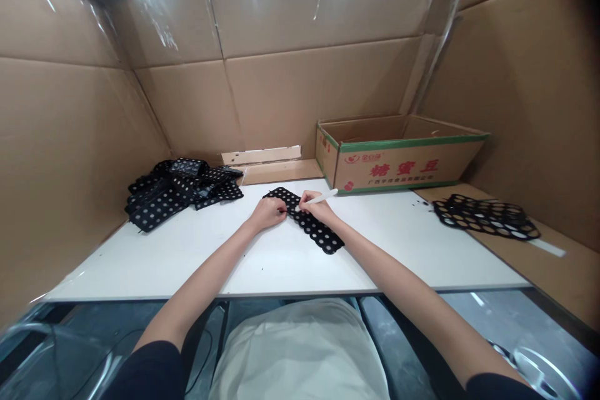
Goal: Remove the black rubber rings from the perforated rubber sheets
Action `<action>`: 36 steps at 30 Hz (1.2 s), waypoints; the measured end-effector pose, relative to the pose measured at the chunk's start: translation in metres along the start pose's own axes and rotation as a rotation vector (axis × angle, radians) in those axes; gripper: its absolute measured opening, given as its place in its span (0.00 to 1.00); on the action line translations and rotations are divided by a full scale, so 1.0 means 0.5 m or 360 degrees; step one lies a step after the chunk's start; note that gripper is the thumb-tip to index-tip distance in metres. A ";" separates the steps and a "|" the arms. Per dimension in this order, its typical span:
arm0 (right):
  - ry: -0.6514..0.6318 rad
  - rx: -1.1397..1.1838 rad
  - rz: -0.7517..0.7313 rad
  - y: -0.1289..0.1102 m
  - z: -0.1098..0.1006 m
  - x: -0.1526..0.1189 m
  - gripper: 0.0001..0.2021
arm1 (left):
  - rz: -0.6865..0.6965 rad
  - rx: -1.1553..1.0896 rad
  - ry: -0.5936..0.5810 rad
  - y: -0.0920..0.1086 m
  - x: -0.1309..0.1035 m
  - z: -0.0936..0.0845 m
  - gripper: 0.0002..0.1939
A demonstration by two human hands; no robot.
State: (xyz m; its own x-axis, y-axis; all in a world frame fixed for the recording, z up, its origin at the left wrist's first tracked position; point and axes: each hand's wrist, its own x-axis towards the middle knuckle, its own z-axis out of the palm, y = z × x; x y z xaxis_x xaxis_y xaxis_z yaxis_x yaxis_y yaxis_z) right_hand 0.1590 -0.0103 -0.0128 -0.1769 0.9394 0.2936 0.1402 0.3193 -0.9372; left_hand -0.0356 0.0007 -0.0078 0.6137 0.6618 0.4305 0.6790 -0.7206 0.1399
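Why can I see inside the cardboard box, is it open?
Open. The cardboard box has no lid or flaps over its top, so its inner walls show. What is inside it cannot be told from here.

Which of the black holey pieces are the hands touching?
The single black strip in the middle of the white table, under both hands. The pile on the left and the stack on the right lie untouched.

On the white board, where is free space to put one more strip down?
White board: bare along the near edge, and between the strip under both hands and the stack of punched-out strips at right. Crowded: far left, black pile; middle, left hand and right hand with white tool.
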 end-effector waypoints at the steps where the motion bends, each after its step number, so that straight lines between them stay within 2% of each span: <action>1: 0.0043 0.0064 0.0046 -0.003 0.000 -0.001 0.05 | 0.0045 0.0054 0.0006 0.000 0.000 0.000 0.05; 7: 0.0172 0.0072 0.0160 -0.008 0.000 -0.008 0.11 | 0.0291 0.0376 -0.0060 -0.010 0.004 0.004 0.09; 14: 0.0211 0.0004 0.0111 0.011 0.003 -0.006 0.15 | 0.0213 0.0309 -0.0033 -0.018 -0.001 -0.005 0.06; 19: 0.0195 0.0032 0.0070 0.023 0.012 -0.010 0.15 | 0.0270 0.0217 -0.0020 -0.005 -0.005 -0.009 0.05; 25: 0.0277 0.0036 0.0009 0.022 0.017 -0.012 0.17 | 0.0244 0.0182 -0.0076 0.012 -0.005 -0.004 0.06; 36: 0.0258 0.0055 -0.0005 0.021 0.019 -0.015 0.19 | 0.0164 0.0126 0.0002 0.013 -0.005 0.002 0.05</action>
State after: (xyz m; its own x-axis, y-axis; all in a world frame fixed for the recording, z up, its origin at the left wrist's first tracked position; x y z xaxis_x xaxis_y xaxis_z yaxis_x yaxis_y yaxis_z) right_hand 0.1523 -0.0151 -0.0265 -0.0175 0.9472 0.3201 0.1060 0.3201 -0.9414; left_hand -0.0322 -0.0054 -0.0087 0.6816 0.5847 0.4399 0.6420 -0.7663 0.0239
